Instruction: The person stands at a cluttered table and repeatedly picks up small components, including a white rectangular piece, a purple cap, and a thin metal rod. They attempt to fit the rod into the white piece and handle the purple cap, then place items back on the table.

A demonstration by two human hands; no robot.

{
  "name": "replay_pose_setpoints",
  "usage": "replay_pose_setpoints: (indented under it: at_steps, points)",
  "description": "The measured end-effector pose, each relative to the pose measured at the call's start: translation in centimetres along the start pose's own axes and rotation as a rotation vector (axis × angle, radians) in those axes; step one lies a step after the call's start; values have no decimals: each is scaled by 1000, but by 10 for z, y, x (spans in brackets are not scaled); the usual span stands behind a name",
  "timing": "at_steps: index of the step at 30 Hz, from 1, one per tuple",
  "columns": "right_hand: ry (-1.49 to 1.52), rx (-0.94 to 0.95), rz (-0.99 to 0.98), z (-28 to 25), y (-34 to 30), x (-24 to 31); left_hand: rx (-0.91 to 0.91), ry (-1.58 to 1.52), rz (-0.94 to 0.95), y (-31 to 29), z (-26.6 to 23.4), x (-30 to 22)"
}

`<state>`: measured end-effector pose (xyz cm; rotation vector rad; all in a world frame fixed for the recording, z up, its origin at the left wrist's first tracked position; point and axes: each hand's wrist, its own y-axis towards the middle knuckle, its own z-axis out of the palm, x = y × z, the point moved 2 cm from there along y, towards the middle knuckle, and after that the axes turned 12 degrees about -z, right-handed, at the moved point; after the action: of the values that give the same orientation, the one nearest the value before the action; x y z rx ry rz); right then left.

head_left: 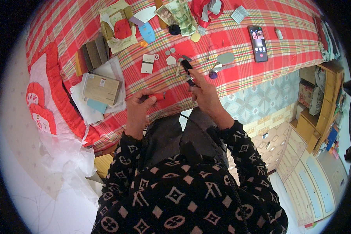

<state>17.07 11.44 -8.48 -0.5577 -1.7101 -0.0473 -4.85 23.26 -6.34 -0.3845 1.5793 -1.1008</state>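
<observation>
My left hand (138,109) is closed on a small red object (157,96) with a dark bit at its end, low over the near edge of the checked cloth. To its right, my right hand (206,93) grips a black strap-like item (187,67) between thumb and fingers; its exact kind is partly hidden. Just left of that item lie a key (178,69), a small white house-shaped tag (171,60) and grey coins (170,51). A white card (147,63) rests farther left. Right of my right hand are a dark purple pompom (213,74) and a grey-green oval piece (225,58).
A phone (258,43) with a lit screen lies at the right. Banknotes (179,16), a blue tag (147,32) and a red pouch (206,11) are at the far side. A cardboard box (102,89) sits on white plastic at the left, beside folded dark cloth (94,51).
</observation>
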Motion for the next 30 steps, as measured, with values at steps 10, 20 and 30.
replay_pose_setpoints:
  at_steps: [10,20,30]
  points:
    - [34,36,37,-13,-24,19,-259,230,142,26,-11,-12]
    - [-158,265,-282,15,-18,46,322,305,113,-15,46,-40]
    - [-210,337,-470,24,3,46,257,82,35,-39,12,-53]
